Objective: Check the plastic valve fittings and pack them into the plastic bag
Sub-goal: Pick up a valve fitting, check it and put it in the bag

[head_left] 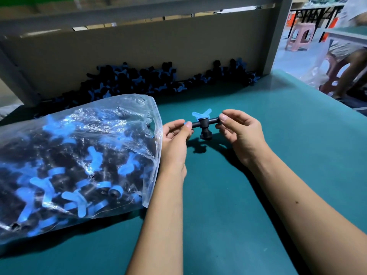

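From the head camera, both bare hands are raised a little above the teal-green bench mat (248,195), sharing one small black plastic valve fitting with a pale blue butterfly handle (204,124). The left hand (174,139) pinches the fitting's left stub between thumb and forefinger; the right hand (238,133) pinches the right stub the same way, with its other fingers loosely curled. The fitting hangs level between them, blue handle up and away from the person, the short black socket pointing down toward the mat, clear of it (its shadow falls just beneath).

Just to the left of the left hand lies the clear crinkled plastic bag (83,155), on its side and already well filled with the same black-and-blue fittings; its mouth appears to face the hands, though the film's folds make the opening hard to read. Along the grey back panel (139,50) sits the heap of loose black-and-blue fittings (151,80), well apart from the hands.

This looks like the checking step. The fitting should be light and rigid, its moulded plastic smooth enough to slip, so the two end stubs are the sensible hold, leaving the blue handle free to be turned. The bag is soft and shapeless, and heavy with its load; its lip would need lifting to drop the piece in.
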A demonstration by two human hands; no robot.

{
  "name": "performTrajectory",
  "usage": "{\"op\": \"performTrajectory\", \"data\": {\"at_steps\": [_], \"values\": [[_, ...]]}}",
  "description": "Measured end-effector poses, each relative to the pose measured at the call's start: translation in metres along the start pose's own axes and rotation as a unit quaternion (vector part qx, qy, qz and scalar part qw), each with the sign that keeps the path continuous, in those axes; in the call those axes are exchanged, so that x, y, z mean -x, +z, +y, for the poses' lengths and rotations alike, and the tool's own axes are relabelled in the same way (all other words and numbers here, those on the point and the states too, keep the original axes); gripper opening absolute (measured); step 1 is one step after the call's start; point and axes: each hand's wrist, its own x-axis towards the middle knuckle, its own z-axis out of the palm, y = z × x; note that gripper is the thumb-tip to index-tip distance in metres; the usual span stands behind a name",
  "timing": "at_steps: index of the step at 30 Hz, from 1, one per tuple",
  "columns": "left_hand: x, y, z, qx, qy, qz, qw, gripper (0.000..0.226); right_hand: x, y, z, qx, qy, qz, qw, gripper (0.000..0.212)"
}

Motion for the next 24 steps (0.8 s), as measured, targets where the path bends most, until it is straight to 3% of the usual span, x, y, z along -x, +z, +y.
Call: {"op": "performTrajectory", "data": {"at_steps": [3, 9, 12, 14, 19, 22, 24], "values": [[-0.001, 0.001, 0.001, 0.009, 0.001, 0.005, 1.0, 0.02, 0.0, 0.0, 0.001, -0.021, 0.009, 0.01, 1.0, 0.009], [0.008, 0.005, -0.004, -0.022, 0.013, -0.033, 0.999, 0.019, 0.006, 0.007, 0.008, 0.104, -0.021, -0.051, 0.993, 0.015], [0.009, 0.005, -0.004, -0.035, 0.021, -0.038, 0.998, 0.017, 0.006, 0.007, 0.008, 0.103, -0.023, -0.063, 0.992, 0.015], [0.009, 0.006, -0.003, -0.049, 0.041, -0.029, 0.997, 0.015, 0.006, 0.007, 0.009, 0.083, -0.018, -0.055, 0.995, 0.014], [0.009, 0.017, 0.01, -0.098, 0.117, 0.0, 0.988, 0.011, 0.0, 0.003, 0.004, -0.101, -0.003, 0.056, 0.993, 0.019], [0.015, 0.028, 0.015, -0.145, 0.179, 0.018, 0.973, 0.009, 0.001, 0.006, 0.006, 0.02, -0.053, 0.089, 0.994, 0.027], [0.019, 0.032, 0.017, -0.175, 0.216, 0.041, 0.96, 0.011, 0.006, 0.011, 0.007, 0.126, -0.098, 0.047, 0.986, 0.023]]}}
